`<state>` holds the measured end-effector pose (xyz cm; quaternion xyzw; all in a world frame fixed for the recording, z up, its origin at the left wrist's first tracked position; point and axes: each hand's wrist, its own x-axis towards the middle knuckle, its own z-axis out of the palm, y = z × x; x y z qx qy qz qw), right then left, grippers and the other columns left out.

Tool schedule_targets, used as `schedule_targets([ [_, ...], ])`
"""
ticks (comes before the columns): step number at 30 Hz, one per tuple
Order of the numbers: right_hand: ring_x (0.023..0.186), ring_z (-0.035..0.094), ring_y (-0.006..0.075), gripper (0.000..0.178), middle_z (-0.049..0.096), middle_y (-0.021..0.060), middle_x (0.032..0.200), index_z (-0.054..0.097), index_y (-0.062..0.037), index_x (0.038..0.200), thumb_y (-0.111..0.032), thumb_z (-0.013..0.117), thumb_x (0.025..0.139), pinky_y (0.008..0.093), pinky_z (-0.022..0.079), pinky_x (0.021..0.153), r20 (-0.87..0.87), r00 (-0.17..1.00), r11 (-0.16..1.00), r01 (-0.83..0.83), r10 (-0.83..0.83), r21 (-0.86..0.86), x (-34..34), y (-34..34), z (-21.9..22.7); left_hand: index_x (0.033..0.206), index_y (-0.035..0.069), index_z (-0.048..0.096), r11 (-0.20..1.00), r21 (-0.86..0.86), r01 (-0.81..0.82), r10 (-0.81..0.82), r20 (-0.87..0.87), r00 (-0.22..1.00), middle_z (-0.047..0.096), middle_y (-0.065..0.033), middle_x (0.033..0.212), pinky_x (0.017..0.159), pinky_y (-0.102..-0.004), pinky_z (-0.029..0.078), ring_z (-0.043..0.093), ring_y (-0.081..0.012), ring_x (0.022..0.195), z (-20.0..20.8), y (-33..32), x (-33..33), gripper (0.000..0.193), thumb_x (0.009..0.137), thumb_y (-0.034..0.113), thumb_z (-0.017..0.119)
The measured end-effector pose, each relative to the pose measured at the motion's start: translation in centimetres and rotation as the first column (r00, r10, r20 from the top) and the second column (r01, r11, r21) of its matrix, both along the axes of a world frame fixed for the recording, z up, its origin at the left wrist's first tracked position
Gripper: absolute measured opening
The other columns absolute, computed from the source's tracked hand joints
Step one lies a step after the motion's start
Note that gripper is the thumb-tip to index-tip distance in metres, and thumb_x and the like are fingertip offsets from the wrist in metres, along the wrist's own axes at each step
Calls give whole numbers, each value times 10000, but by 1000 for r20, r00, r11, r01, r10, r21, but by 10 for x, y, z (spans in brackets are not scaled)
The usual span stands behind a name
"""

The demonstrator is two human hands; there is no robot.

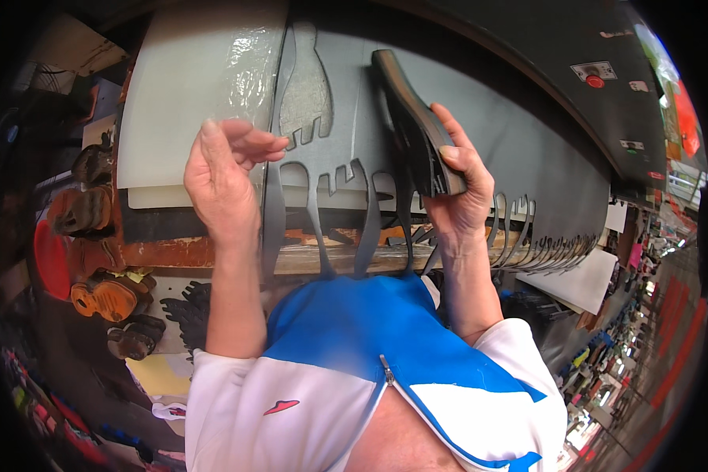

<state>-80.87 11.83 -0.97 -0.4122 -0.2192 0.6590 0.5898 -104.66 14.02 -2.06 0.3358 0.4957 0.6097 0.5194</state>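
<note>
My right hand (466,177) grips a dark, sole-shaped cutting die (417,118) by its side, tilted on edge above the sheet. The die has a brownish band along its wall. My left hand (226,165) is raised with nothing in it, fingers apart and bent toward the right. Beneath both hands lies a dark grey sheet (346,79) with sole-shaped holes cut out of it. One cut-out (307,94) near my left fingers has a toothed lower end. Thin strips of the sheet (320,228) hang over the near edge toward my blue and white top.
A pale cutting board (197,86) lies under the sheet at left. Several dies and block-like pieces (102,295) sit on shelves further left. The wooden table edge (307,256) runs before me. At upper right a dark machine beam carries a red button (595,81).
</note>
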Motion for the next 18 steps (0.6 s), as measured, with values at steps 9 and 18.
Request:
schedule_targets([
  [9, 1047, 680, 151, 626, 663, 141, 1315, 543, 59, 1517, -45, 649, 909, 299, 573, 923, 138, 989, 996, 46, -55, 70, -14, -16, -4, 1419, -78, 624, 902, 272, 336, -205, -416, 886, 684, -287, 1381, 1032, -378, 573, 708, -381, 1261, -22, -59, 81, 412, 1088, 166, 654],
  [18, 1120, 696, 179, 660, 627, 173, 1410, 537, 73, 1520, -49, 668, 885, 343, 558, 1012, 69, 998, 1000, 0, 2, -29, 2, -20, -12, 1187, 16, 708, 974, 89, 209, -129, -540, 831, 744, -163, 940, 642, -366, 614, 759, -254, 716, -19, -54, 66, 156, 1086, 50, 594],
])
